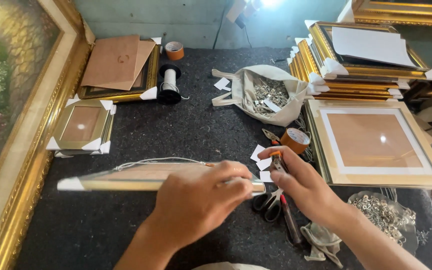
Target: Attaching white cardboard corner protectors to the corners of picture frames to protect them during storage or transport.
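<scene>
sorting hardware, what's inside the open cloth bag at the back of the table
The cloth bag holds a heap of small silvery metal fittings, with a white paper scrap on top. What lies deeper in the bag is covered.

Hands: 2, left hand (201, 197) and right hand (301, 182), at 6 o'clock.
Tape rolls: 2, one (174, 50) at 12 o'clock, one (295, 140) at centre.
Wire spool (169, 84): 1.
Cloth bag of hardware (263, 95): 1.
Scissors (268, 202): 1 pair.
Large framed painting (11, 100): 1, at 9 o'clock.
Frame stack (361, 70) at 2 o'clock: count unclear.
</scene>
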